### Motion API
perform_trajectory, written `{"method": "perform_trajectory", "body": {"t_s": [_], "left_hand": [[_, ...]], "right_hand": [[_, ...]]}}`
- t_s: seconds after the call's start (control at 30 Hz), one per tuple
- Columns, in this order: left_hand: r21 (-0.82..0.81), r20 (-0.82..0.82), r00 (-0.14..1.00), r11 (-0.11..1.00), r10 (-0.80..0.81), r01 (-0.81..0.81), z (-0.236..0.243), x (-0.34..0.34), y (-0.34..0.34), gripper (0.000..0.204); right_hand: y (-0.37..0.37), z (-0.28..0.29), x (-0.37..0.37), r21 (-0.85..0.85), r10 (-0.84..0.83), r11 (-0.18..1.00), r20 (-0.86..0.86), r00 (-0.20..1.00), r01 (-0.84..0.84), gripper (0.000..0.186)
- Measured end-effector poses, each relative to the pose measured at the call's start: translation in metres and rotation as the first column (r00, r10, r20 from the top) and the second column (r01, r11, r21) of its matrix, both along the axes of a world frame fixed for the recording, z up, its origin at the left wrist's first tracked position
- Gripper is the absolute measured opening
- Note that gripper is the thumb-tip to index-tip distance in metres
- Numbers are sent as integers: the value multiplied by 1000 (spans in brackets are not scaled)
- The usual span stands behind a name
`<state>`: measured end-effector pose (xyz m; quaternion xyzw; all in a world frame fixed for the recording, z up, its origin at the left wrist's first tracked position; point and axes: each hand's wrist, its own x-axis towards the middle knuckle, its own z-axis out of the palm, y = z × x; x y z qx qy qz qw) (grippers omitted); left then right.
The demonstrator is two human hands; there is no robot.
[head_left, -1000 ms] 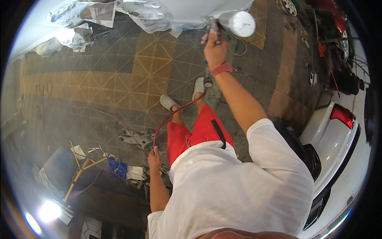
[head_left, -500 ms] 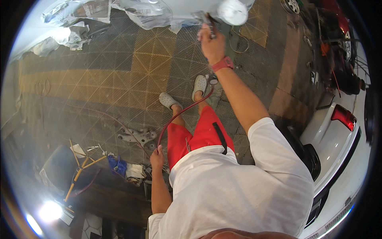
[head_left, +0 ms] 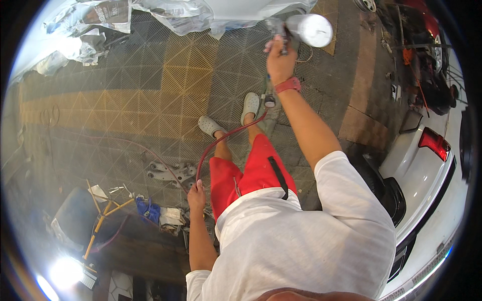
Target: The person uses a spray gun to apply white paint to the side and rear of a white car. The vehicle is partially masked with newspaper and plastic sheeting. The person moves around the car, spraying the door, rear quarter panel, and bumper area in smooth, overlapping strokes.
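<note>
My right hand (head_left: pixel 281 64), with a red watch at its wrist, is stretched far forward and wrapped round the grip of a spray gun (head_left: pixel 276 29). The gun is smeared by motion; its white round-topped cup (head_left: pixel 317 31) leans to the right. Below the grip hangs a round gauge (head_left: pixel 269 102), where a dark red air hose (head_left: pixel 221 138) joins. That hose curves back past my legs to my left hand (head_left: pixel 197 196), which is closed round it beside my left thigh. Ahead of the gun lies a pale body surface (head_left: pixel 236 9) edged with clear plastic sheeting (head_left: pixel 186 22).
Hose continues left across the grid-tiled floor (head_left: pixel 125 113), past a metal suspension arm (head_left: pixel 168 172). A yellow stand (head_left: pixel 99 220) and bright lamp (head_left: pixel 65 271) are at lower left. A white bumper with a red light (head_left: pixel 434 144) lies close on my right.
My right hand and the spray gun have moved to the right, and the cup now tips further right. My left hand keeps hold of the hose, shifted only slightly.
</note>
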<state>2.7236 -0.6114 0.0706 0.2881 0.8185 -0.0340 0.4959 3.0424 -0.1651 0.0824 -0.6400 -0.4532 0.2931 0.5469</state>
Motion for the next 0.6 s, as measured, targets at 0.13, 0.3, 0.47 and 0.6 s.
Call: {"method": "perform_trajectory", "body": {"t_s": [0.13, 0.3, 0.47, 0.6], "left_hand": [[-34, -69, 997, 999, 26, -29, -3, -9, -22, 65], [-118, -66, 992, 986, 111, -118, 2, -6, -29, 66], [-106, 3, 998, 992, 66, -65, -6, 7, -23, 65], [-39, 31, 999, 999, 20, -19, -13, 26, -4, 62]], "right_hand": [[-1, -17, -64, -8, 162, 987, 166, 973, -163, 48], [12, -17, -110, -42, 297, 954, 41, 954, -296, 51], [11, -26, -65, -172, 232, 963, 124, 965, -209, 46], [4, -35, 0, -164, 40, 986, 103, 994, -23, 34]]}}
